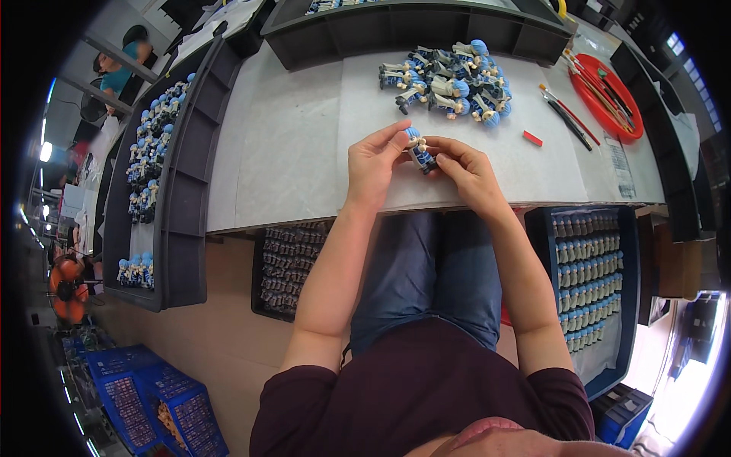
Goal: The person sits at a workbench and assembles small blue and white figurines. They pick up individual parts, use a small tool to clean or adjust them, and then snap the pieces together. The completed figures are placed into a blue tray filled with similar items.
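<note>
Head view, blue-haired figurine (419, 154): held between both hands, near the tabletop's (285, 145) front edge.
Figurine's long axis: slanted, head toward the left hand (371, 164) and back edge, black feet toward the right hand (474, 174) and front edge.
Left fingers: pinched narrowly at the head.
Right fingers: closed narrowly around the feet end; neither hand is nearer, both touch.
Figurine pile (449, 82): beyond the hands, toward the back edge.
Paintbrushes (566, 119): toward the right edge.

Figurine (419, 152): light-blue hair, blue-and-white body, dark feet. Held tilted, head toward upper left, feet toward lower right, just above frame center.
</note>
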{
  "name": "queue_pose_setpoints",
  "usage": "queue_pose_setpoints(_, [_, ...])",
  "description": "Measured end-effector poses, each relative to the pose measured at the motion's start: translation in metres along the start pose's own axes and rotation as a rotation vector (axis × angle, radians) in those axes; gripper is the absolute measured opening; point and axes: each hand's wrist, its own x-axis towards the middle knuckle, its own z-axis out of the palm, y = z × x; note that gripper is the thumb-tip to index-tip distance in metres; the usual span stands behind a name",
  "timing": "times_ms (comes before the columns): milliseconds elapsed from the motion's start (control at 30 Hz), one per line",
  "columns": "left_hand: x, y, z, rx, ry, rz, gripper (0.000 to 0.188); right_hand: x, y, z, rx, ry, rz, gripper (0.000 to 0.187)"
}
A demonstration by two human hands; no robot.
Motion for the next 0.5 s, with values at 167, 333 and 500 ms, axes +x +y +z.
queue_pose_setpoints(167, [0.000, 0.002, -0.001, -0.023, -0.008, 0.002, 0.026, -0.001, -0.001, 0.003, 0.050, -0.018, -0.004, 0.037])
queue_pose_setpoints(333, [-0.001, 0.003, 0.000, -0.019, 0.008, -0.006, 0.028, -0.005, 0.000, 0.011, 0.026, 0.061, -0.040, 0.043])
queue_pose_setpoints(500, [-0.005, 0.005, 0.009, 0.059, -0.034, -0.042, 0.030, -0.003, 0.014, 0.008, -0.048, 0.127, -0.141, 0.046])
